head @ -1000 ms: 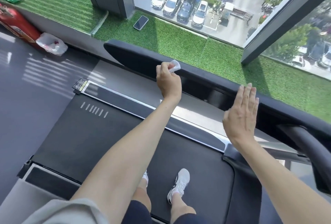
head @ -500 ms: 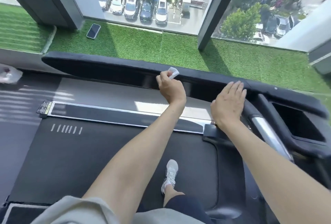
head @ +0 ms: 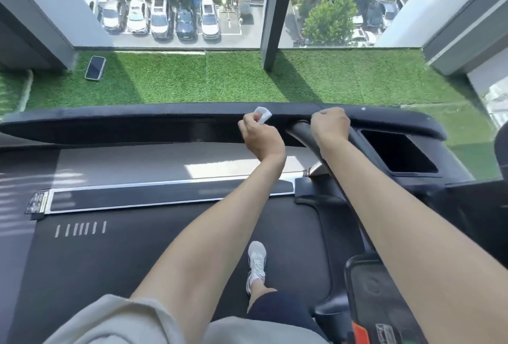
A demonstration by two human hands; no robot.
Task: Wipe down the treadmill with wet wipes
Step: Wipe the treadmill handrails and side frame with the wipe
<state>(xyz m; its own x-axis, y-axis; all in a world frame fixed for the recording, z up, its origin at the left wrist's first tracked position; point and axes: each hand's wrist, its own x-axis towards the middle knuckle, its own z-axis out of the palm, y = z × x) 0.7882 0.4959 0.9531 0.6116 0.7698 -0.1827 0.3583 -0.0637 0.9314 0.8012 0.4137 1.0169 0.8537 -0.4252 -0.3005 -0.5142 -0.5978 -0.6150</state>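
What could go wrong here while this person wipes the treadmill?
The wet wipe is only a small wad pinched in the left hand, so it might slip off the padded rail. The right hand grips the curved handle, so that patch may go unwiped. One shoe stands on the belt; if it moved, balance could go.

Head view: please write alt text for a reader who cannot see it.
The left hand holds a white wet wipe at the treadmill's black front bar, while the right hand grips a curved handrail. A smartphone lies on the artificial grass beyond.
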